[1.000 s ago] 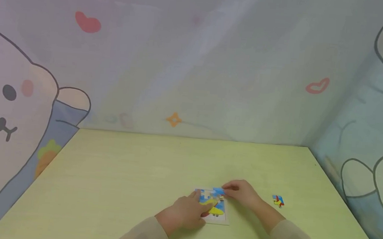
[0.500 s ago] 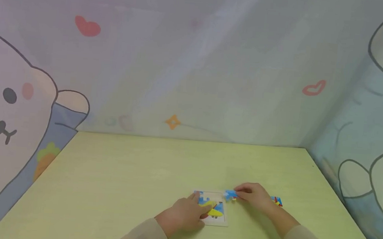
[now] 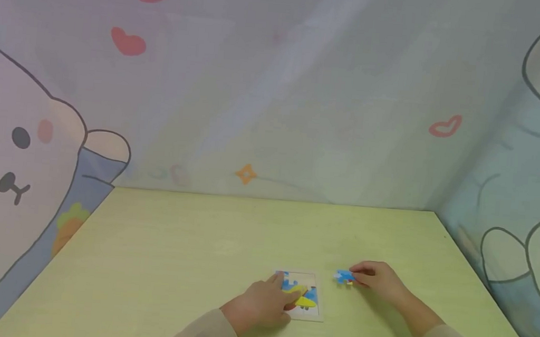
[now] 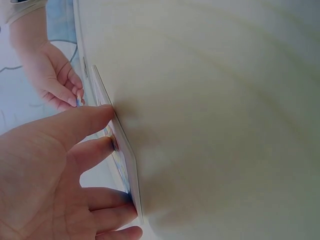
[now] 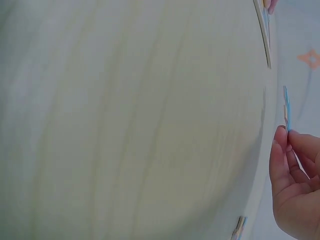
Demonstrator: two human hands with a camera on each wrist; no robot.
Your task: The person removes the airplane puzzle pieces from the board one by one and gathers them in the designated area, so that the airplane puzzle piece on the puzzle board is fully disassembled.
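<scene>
A small puzzle tray (image 3: pixel 320 299) with a pale frame lies on the table, showing a yellow and blue picture; a bare patch shows at its upper right. My left hand (image 3: pixel 264 301) rests on the tray's left part, its fingers fairly straight and covering some of the picture. In the left wrist view, thumb and fingertips touch the tray (image 4: pixel 131 160) at its edge and top. Right of the tray, my right hand (image 3: pixel 380 280) pinches a blue puzzle piece (image 3: pixel 343 276) between thumb and fingers. The right wrist view shows this piece (image 5: pixel 287 107) edge-on, above the table.
Another puzzle piece (image 5: pixel 239 227) lies on the table near the right hand, hidden behind that hand in the head view. The pale yellow table (image 3: pixel 187 246) meets a cartoon-printed cloth (image 3: pixel 303 113) at its back and sides.
My right hand has moved right, drawing the blue puzzle piece away from the tray's upper right and uncovering a bare patch. The left hand stays on the tray.
</scene>
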